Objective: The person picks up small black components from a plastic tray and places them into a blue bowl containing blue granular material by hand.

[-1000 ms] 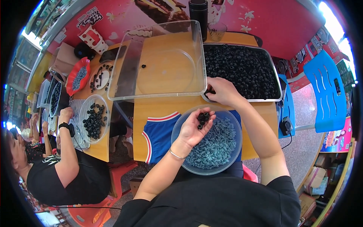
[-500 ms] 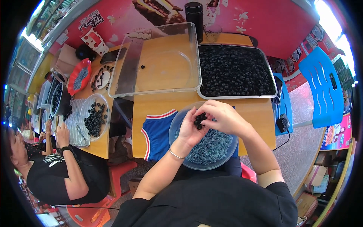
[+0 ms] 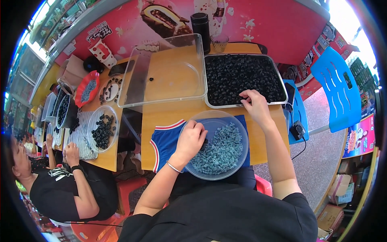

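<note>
My left hand (image 3: 191, 140) is curled over the left side of a round clear bowl (image 3: 192, 171). Its fingers close round small black ring-shaped pieces (image 3: 204, 143), which show partly at the fingertips. Many small translucent blue-grey pieces (image 3: 219, 151) fill much of the bowl. Farther right, my right hand (image 3: 255, 105) reaches over the near edge of a metal tray (image 3: 219, 105) heaped with black ring-shaped pieces (image 3: 242, 74). Its thumb and fingers are bent toward each other in a pinch; whatever lies between them blends with the dark heap.
Left of the tray stands a large clear plastic box (image 3: 169, 99), with one black piece in view there. Blue cloth with red-white trim (image 3: 165, 143) lies beside the bowl. A black flask (image 3: 200, 32) and glass (image 3: 219, 42) stand behind. A co-worker (image 3: 60, 189) sits left; a blue chair (image 3: 336, 90) stands right.
My hands have parted from above the bowl. The left moved down and left with black pieces; the right went up and right to the tray. The whole view shifted slightly.
</note>
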`<state>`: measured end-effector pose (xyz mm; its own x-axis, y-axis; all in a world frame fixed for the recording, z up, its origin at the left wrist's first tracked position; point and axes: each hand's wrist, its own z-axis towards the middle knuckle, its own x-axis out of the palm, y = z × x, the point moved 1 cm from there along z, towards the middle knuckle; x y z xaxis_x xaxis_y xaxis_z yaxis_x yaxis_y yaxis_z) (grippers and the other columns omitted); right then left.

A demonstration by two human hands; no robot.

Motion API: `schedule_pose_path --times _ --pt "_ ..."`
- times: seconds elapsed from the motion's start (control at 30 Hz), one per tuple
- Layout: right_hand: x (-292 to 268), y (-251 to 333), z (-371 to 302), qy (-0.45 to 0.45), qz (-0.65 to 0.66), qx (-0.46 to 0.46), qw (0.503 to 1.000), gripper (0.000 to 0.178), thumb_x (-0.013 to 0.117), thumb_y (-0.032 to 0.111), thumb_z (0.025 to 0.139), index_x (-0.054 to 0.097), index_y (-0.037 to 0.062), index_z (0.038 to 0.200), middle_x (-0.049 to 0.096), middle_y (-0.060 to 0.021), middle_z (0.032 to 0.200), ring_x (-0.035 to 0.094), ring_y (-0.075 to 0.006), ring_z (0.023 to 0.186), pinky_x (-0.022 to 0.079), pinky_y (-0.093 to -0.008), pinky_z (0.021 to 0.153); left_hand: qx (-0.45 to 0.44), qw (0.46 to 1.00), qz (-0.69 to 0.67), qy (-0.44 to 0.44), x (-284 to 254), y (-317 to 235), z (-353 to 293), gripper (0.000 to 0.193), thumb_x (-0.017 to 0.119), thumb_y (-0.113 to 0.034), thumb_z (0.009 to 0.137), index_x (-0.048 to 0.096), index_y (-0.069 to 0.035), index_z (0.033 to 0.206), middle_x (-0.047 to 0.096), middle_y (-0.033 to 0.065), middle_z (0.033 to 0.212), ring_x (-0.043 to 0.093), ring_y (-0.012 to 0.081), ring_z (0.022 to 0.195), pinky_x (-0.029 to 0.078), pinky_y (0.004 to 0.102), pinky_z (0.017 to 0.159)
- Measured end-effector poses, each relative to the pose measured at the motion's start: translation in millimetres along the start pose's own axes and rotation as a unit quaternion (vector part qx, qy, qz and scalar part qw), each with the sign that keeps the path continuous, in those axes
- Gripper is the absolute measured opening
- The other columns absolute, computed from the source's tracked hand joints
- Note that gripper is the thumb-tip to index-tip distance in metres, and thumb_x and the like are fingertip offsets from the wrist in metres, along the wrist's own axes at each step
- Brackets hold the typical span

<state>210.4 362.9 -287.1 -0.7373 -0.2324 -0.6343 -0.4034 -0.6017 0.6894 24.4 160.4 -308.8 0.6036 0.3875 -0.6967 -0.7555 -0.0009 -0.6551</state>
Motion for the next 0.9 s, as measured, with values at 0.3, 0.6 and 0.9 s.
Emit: schedule_pose_path --times 0.3,0.6,0.9 --pt "15 0 9 0.034 -0.153 0.007 0.988 0.018 0.071 0.012 0.077 0.067 0.0093 0.094 0.066 -0.0064 0.092 0.064 -0.0262 0.091 0.053 -0.0392 0.077 0.046 0.98 0.183 0.059 -5 -13 -11 0.034 0.073 -0.024 0.077 0.064 -0.004 0.103 0.06 0.0154 0.112 0.057 0.0324 0.104 0.048 0.043 0.088" --pt "15 -5 12 0.029 -0.169 0.028 0.985 0.017 0.071 0.014 0.076 0.067 0.0105 0.092 0.065 -0.0049 0.09 0.065 -0.0255 0.086 0.053 -0.0389 0.074 0.019 0.993 -0.091 0.071 -2 -20 2 0.028 0.065 -0.02 0.09 0.061 -0.003 0.113 0.06 0.0152 0.115 0.06 0.0238 0.1 0.051 0.0314 0.079" --pt "20 43 17 0.2 0.137 -0.015 0.97 0.019 0.071 0.007 0.077 0.068 0.0033 0.096 0.065 -0.0088 0.089 0.064 -0.016 0.077 0.052 -0.0282 0.068 -0.382 0.539 -0.744 0.099 42 -4 28 0.036 0.042 -0.029 0.103 0.051 -0.002 0.125 0.058 0.0148 0.116 0.061 0.0228 0.102 0.053 0.0289 0.078"
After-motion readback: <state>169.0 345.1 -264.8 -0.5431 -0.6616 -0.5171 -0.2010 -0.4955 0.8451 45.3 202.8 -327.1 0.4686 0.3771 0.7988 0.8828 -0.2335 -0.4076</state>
